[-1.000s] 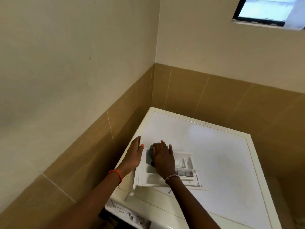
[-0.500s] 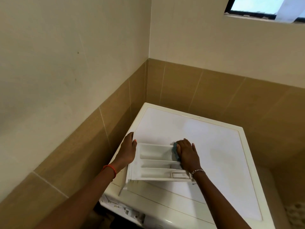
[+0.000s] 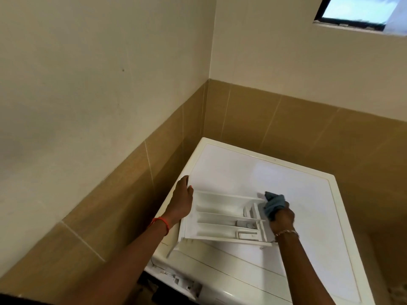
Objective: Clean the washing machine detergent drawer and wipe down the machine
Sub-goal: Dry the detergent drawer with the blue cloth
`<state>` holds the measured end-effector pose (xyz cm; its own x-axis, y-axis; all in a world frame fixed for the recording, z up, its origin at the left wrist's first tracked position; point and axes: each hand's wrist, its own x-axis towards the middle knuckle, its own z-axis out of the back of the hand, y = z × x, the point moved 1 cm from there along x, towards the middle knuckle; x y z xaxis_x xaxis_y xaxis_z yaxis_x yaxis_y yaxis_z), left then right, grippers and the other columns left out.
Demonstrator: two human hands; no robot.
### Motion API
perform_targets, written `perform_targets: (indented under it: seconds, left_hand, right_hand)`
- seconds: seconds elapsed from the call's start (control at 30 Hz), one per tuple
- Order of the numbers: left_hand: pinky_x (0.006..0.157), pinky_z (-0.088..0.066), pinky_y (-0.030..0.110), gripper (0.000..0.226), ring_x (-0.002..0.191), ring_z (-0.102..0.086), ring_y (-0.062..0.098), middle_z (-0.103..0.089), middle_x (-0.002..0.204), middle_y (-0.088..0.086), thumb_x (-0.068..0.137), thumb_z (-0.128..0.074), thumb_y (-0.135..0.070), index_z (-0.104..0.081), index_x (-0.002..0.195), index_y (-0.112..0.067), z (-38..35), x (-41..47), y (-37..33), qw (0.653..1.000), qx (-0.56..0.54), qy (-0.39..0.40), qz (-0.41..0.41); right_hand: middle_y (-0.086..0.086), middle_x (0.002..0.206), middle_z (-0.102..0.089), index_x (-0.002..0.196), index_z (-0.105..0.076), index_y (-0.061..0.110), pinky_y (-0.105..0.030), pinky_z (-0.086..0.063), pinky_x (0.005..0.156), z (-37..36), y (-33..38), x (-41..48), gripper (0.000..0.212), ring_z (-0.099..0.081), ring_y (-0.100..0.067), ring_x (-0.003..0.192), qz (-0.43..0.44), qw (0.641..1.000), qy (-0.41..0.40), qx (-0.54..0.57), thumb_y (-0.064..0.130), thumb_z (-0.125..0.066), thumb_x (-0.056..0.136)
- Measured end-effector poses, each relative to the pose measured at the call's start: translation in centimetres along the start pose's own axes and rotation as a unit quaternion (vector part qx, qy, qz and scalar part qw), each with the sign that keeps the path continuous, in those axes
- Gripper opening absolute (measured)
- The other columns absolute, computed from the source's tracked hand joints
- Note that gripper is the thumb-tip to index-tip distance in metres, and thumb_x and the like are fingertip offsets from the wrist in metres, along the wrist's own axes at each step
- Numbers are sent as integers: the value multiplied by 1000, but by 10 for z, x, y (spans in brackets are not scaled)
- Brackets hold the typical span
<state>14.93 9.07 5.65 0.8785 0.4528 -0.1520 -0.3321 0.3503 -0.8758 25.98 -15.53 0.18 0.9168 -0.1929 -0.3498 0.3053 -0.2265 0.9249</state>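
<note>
The white detergent drawer (image 3: 218, 219) lies out of its slot on top of the white washing machine (image 3: 286, 190), compartments facing up. My left hand (image 3: 181, 199) rests flat against the drawer's left end, fingers pointing away from me. My right hand (image 3: 283, 216) is at the drawer's right end, closed around a bunched blue cloth (image 3: 273, 202) that touches the drawer's far right corner. The empty drawer slot (image 3: 174, 277) shows at the machine's front left, below my left arm.
The machine stands in a corner, with a tan-tiled wall (image 3: 123, 194) close on the left and another (image 3: 308, 128) behind it. A small window (image 3: 361, 12) sits high on the back wall. A narrow gap runs along the machine's right side.
My right hand has slid the cloth from the drawer's left compartment across to its right end and lifted it to the far right corner. My left hand stays at the left end.
</note>
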Motion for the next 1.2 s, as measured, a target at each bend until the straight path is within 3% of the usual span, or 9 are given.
perform_targets:
  seconds: [0.1,0.23,0.33,0.4,0.47,0.63,0.83,1.0,1.2]
  left_hand:
    - [111,-25,29,46,140,-26,20,-28,152,6,101,-32,-19,-22,146,-13,-2,0,2,1000,-7,1,-5]
    - [111,-26,30,47,139,-29,20,-31,150,5,100,-33,-27,-26,145,-14,-2,2,3,999,-54,1,8]
    - [111,-29,31,47,137,-32,20,-33,149,5,99,-34,-30,-29,144,-15,0,2,5,995,-95,3,17]
    - [109,-28,29,46,137,-32,20,-34,149,5,99,-34,-30,-29,143,-15,-1,2,6,995,-97,3,14]
    - [107,-29,28,46,137,-32,20,-34,149,5,100,-33,-30,-29,143,-15,-1,3,6,996,-92,-4,12]
    - [109,-32,34,45,137,-34,23,-34,149,6,101,-32,-26,-28,144,-16,-5,7,7,998,-61,-10,15]
    - [110,-29,35,45,138,-32,23,-31,150,7,101,-31,-24,-26,145,-14,-3,9,6,1000,-17,-3,12]
    - [109,-28,31,45,137,-32,22,-33,149,7,101,-31,-24,-26,144,-12,2,7,3,1000,-4,9,-9]
    - [108,-29,32,46,137,-31,24,-31,150,8,101,-30,-24,-24,145,-10,2,5,1,1000,12,18,-16]
  right_hand:
    - [1,61,-65,83,-58,6,-14,-50,49,0,18,-33,31,-60,-12,58,20,994,38,103,0,-32,98]
    - [-2,114,-63,118,-56,10,-25,-48,83,-44,11,-108,28,-60,-17,104,157,959,168,-163,11,-33,101]
    - [10,150,-28,139,-29,39,-36,-24,113,-73,-25,-143,42,-30,-6,136,207,831,357,-374,45,-20,99]
    - [23,149,6,141,-1,44,-37,9,116,-82,-44,-148,52,7,8,138,304,721,374,-497,57,-1,91]
    - [22,145,17,139,9,39,-33,13,116,-87,-49,-150,60,18,7,134,328,688,342,-550,58,7,82]
    - [7,153,12,148,1,22,-30,18,115,-98,-53,-163,74,19,-5,139,379,672,301,-561,55,15,84]
    - [1,157,-3,149,-7,18,-25,6,114,-99,-49,-159,64,5,-7,142,348,679,327,-558,40,-2,89]
    - [-1,157,-6,149,-8,15,-25,1,115,-84,-42,-138,57,-4,-12,145,335,645,305,-615,20,-33,98]
    - [3,156,-13,148,-15,21,-27,-1,116,-39,-23,-104,53,-6,-11,145,334,625,274,-650,17,-34,99]
